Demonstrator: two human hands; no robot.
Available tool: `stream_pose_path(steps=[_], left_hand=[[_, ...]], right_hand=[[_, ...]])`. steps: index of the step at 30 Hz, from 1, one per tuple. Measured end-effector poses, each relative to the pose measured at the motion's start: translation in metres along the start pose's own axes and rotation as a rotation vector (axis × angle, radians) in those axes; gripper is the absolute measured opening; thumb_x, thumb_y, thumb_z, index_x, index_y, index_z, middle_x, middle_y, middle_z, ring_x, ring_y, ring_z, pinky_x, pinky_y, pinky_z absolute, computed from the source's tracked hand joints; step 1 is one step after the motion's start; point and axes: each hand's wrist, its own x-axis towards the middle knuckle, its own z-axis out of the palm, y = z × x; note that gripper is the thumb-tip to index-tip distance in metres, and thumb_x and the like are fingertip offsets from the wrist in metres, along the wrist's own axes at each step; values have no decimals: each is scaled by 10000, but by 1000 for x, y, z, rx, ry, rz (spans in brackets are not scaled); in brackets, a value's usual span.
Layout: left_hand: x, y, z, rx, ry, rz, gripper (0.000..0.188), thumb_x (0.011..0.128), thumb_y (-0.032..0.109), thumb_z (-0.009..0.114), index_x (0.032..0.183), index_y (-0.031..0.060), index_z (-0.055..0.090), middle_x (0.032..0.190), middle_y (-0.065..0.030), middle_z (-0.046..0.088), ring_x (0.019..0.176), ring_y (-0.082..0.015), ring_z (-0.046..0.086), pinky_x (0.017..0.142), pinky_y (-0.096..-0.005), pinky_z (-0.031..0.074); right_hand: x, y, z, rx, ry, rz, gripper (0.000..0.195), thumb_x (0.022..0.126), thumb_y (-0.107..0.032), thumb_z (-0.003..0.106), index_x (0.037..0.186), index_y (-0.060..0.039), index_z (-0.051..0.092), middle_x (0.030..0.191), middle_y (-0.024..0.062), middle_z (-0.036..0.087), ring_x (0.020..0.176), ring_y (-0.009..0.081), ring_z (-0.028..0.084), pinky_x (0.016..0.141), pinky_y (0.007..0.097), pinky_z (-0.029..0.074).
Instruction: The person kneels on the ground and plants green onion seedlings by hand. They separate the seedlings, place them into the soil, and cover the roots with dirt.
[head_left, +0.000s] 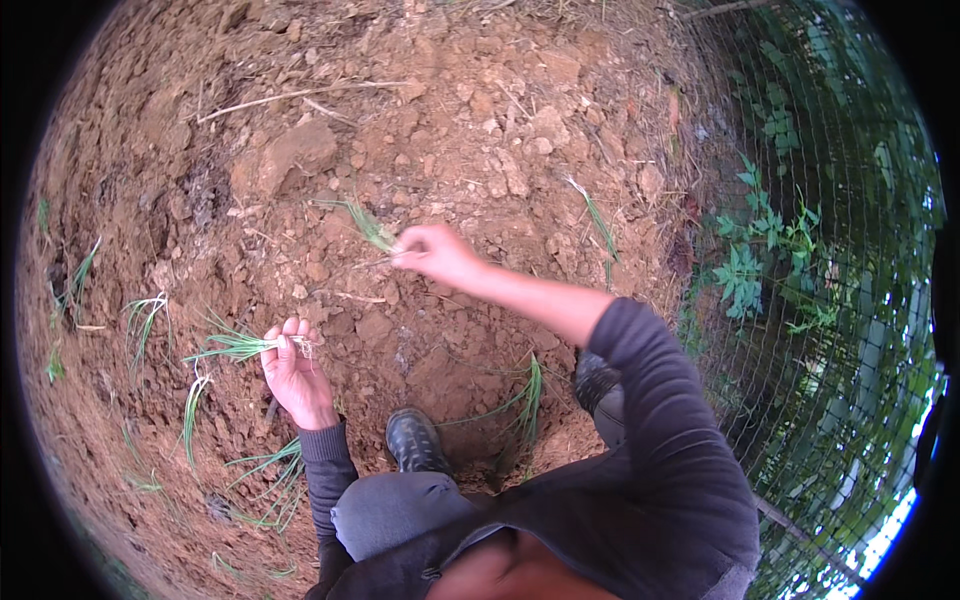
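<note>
My left hand, palm up, grips a bunch of green seedlings by their pale lower stems; thin white roots stick out to the right of the fingers. Up and to the right of it, my right hand pinches the base of another small tuft of green seedlings, whose leaves point up and left. That hand is slightly blurred. Both hands are over cloddy brown soil. Whether the right hand's tuft touches the soil, I cannot tell.
Seedlings lie at the upper right, near my boots and at the left. A dry stalk crosses the soil at the top. Mesh netting with leafy plants borders the right. My patterned boot stands below the hands.
</note>
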Motion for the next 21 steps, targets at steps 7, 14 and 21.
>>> stream_pose_path(steps=[7,14,21], left_hand=[[5,-18,4,-25,-35,-146,203,908,86,555,1105,47,528,1089,-153,619,1002,-271,610,858,-404,518],[7,-12,4,-4,-17,-155,199,912,88,546,1105,44,527,1082,-148,618,1001,-266,607,869,-407,513],[3,-14,4,-8,-31,-160,205,912,90,546,1110,44,522,1083,-141,615,997,-265,607,876,-406,506]], right_hand=[[-84,56,-152,214,343,452,137,831,-204,691,912,-97,663,784,-20,629,654,67,528,598,222,442],[-118,84,-181,491,795,349,92,823,-186,702,894,-144,661,692,-66,578,534,41,447,495,192,376],[-108,110,-202,532,888,358,148,904,-186,594,1010,-108,662,662,-42,568,538,49,468,465,202,382]])
